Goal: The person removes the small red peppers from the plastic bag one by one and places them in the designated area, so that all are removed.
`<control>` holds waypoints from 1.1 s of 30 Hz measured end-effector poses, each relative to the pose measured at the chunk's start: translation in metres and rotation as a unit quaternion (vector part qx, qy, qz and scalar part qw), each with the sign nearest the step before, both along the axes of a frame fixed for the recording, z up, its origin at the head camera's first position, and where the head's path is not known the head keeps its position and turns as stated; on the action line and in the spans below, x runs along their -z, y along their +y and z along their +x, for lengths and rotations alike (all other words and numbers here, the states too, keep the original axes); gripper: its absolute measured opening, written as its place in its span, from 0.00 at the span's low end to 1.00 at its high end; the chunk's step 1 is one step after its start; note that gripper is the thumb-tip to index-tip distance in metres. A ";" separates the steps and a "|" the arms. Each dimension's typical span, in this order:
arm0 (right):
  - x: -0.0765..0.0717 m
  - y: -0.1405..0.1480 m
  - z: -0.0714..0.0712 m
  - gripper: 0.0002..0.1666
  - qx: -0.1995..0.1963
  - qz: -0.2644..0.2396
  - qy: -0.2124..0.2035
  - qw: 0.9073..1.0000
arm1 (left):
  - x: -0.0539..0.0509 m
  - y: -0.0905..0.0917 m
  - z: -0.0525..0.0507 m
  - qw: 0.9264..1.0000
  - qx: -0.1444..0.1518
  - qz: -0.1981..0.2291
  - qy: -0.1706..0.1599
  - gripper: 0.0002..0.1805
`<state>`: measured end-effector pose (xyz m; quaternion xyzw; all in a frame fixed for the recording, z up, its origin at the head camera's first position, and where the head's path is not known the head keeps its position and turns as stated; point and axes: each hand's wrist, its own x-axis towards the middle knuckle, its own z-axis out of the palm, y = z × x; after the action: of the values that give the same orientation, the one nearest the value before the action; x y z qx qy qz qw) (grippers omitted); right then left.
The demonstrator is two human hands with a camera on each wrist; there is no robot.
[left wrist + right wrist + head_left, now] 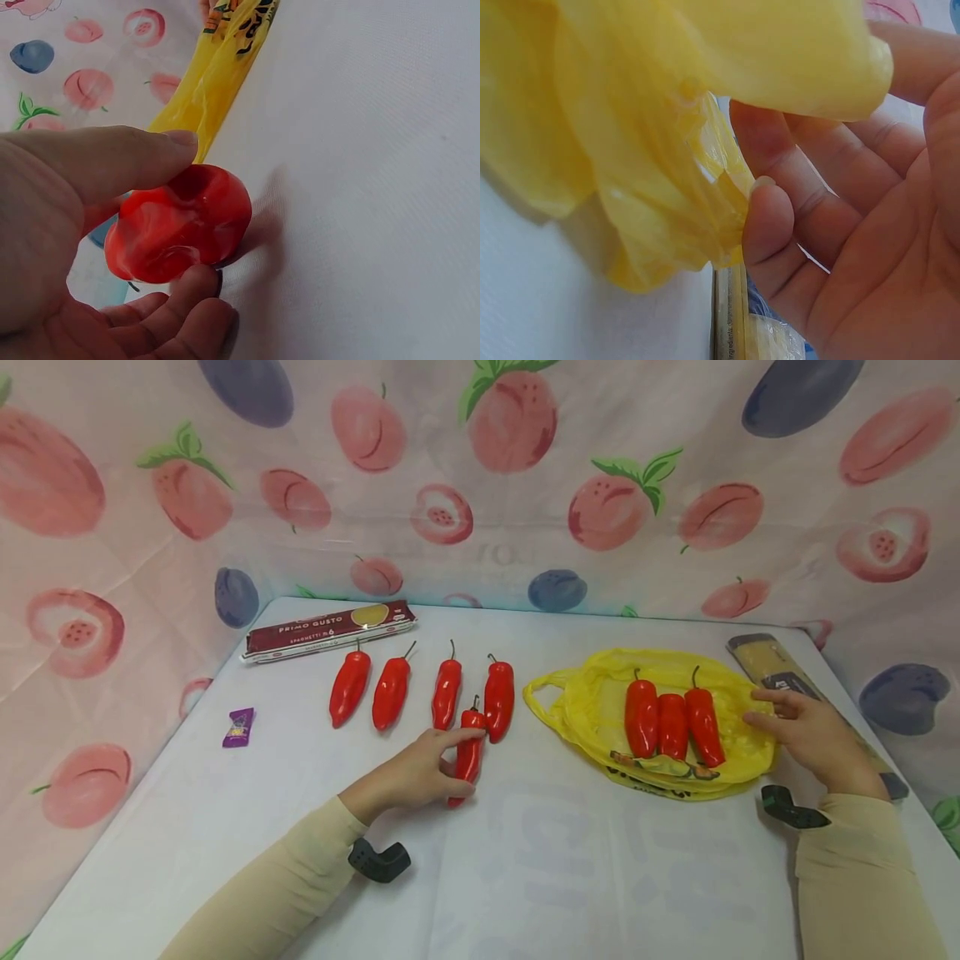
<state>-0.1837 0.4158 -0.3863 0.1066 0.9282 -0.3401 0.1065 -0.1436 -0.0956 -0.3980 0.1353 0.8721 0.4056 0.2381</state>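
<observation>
Left grip [423, 770] pinches pepper [469, 758], clear of bag [579, 714]; right grip [821, 737] apparently holds edge [762, 750].

A table [600, 893] with a smooth white covering carries everything, and faint lilac-grey lettering [553, 843] shows on its near part. At the back left, a dark red Primo Gusto spaghetti packet [330, 631] lies slantwise. Nearer the left edge is a purple wrapped candy [238, 727]. In front of the packet and to its right, four long red peppers [391, 693] lie in a row, stems pointing to the back; they lie apart from one another. Right of them, a yellow plastic bag [585, 710] rests with its mouth spread open and one handle loop stretched leftward. Along the right side lies a long, flat beige-and-dark food packet [772, 662], partly hidden from view.
</observation>
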 end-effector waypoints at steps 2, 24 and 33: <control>-0.001 0.000 0.000 0.53 0.000 0.005 -0.001 1.000 | -0.001 0.000 0.001 1.000 -0.003 0.000 0.000 0.43; -0.001 0.003 0.001 0.53 -0.016 0.017 -0.002 1.000 | 0.000 0.003 0.007 0.999 -0.015 -0.007 0.040 0.38; -0.002 0.001 0.002 0.51 -0.021 0.008 0.000 1.000 | 0.006 0.015 0.005 0.997 -0.031 0.011 0.070 0.37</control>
<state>-0.1813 0.4173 -0.3847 0.0882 0.9330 -0.3302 0.1128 -0.1388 -0.0811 -0.4041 0.1392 0.8860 0.4116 0.1620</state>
